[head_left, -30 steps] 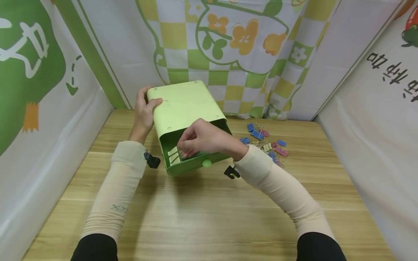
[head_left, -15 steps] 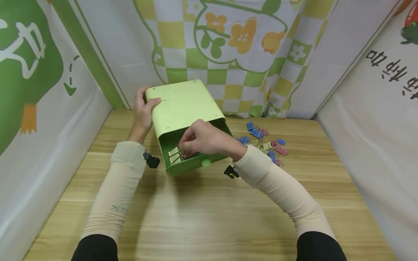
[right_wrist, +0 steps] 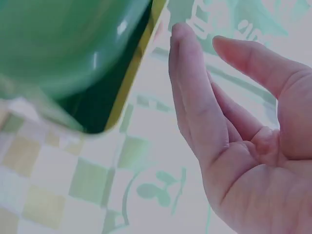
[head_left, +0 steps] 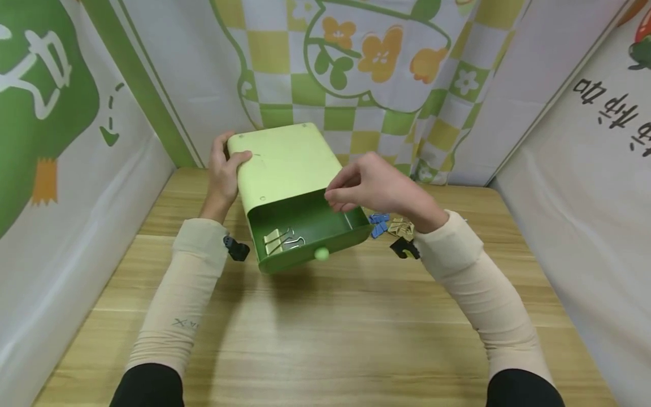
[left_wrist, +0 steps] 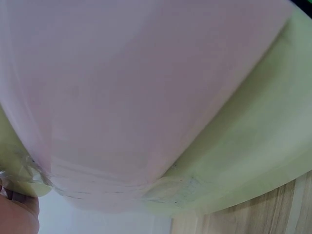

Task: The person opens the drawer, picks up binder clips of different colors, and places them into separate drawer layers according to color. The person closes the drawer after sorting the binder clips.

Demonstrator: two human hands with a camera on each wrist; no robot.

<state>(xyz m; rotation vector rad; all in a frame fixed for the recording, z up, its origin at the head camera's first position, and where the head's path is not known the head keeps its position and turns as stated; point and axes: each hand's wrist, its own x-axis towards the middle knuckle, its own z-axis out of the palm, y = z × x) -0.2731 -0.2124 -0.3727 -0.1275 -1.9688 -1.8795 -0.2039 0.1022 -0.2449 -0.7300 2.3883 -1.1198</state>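
A light-green metal drawer box point(head_left: 285, 164) stands at the back left of the table, its dark-green drawer point(head_left: 330, 217) pulled partway out towards me. My left hand point(head_left: 222, 175) grips the box by its far left side, thumb on the top and fingers round the edge. Inside the drawer's left front corner lie yellow binder clips point(head_left: 274, 240) with silver wire handles. Over the drawer's right end hangs my right hand point(head_left: 371, 183). In the right wrist view a gap shows between the thumb and the bent fingers point(right_wrist: 195, 92), with nothing held.
On the table right of the box lie blue binder clips point(head_left: 378, 223) and yellow ones point(head_left: 402, 227), partly behind the right forearm. A round light-green knob point(head_left: 321, 254) sticks out of the drawer front. A checked curtain point(head_left: 356, 121) hangs behind.
My right hand has lifted out of the drawer's left part and moved right and up, leaving the yellow binder clips in view. The left hand and box have stayed put.
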